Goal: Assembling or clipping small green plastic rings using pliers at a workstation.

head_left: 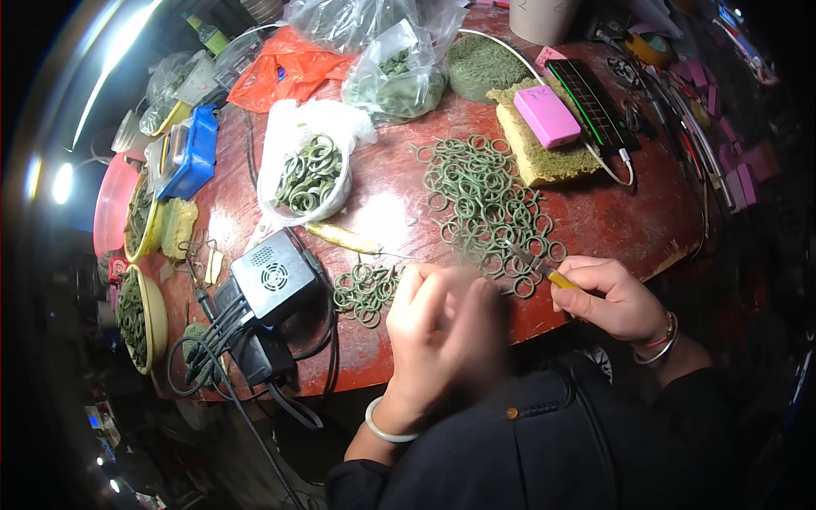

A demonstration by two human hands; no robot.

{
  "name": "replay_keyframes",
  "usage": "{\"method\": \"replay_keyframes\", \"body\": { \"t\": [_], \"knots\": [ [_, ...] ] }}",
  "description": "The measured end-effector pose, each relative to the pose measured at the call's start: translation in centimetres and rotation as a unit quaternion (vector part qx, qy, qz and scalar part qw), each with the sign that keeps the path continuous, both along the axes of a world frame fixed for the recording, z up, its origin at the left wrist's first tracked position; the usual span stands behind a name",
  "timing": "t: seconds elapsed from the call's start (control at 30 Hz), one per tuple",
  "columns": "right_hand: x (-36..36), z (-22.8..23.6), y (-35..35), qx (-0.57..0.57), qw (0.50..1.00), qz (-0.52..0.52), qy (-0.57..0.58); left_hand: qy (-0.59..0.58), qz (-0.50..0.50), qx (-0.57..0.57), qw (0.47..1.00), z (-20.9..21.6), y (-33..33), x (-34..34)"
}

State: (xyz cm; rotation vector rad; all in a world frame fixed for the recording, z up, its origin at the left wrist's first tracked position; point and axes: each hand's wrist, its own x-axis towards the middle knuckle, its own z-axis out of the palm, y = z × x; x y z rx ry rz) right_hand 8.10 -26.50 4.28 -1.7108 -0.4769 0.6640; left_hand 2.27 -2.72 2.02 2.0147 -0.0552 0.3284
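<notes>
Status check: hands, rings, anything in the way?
Left hand: blurred, grip unclear. Right hand: holding yellow-handled tool, tip at large green ring pile. Vented box left of smaller ring pile, possibly crowding it.

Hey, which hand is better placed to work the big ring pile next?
Likely your right hand: it holds the yellow-handled tool, whose metal tip is at the large ring pile. Your left hand is beside the smaller pile.
</notes>
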Motion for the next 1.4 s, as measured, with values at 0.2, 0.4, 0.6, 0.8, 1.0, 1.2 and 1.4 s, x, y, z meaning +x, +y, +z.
{"method": "replay_keyframes", "body": {
  "t": [0.2,0.4,0.6,0.8,1.0,1.2,1.4],
  "knots": [
    [0.4,-0.3,-0.1,-0.015,0.998,0.028,-0.062,0.099,-0.034,-0.366,0.925,-1.5,1.0,-0.8],
    [0.4,0.5,0.5,-0.014,0.99,0.097,-0.103,0.058,-0.054,-0.388,0.918,-2.6,1.9,-1.6],
    [0.8,0.6,0.8,-0.002,0.984,0.121,-0.131,0.067,-0.025,-0.309,0.948,-2.7,2.0,-1.9],
    [0.7,1.1,1.1,-0.007,0.98,0.164,-0.109,0.061,-0.024,-0.348,0.935,-1.6,1.9,-2.2],
    [0.9,1.3,1.4,-0.038,0.973,0.198,-0.112,0.015,-0.069,-0.24,0.968,-1.7,2.5,-1.9],
    [0.6,1.1,1.7,0.01,0.982,0.179,-0.055,-0.006,-0.054,-0.222,0.974,-1.9,2.4,-2.0],
    [0.5,0.4,1.6,0.044,0.983,0.177,-0.033,-0.039,-0.039,-0.198,0.979,-2.3,1.9,-1.9]
  ]
}}
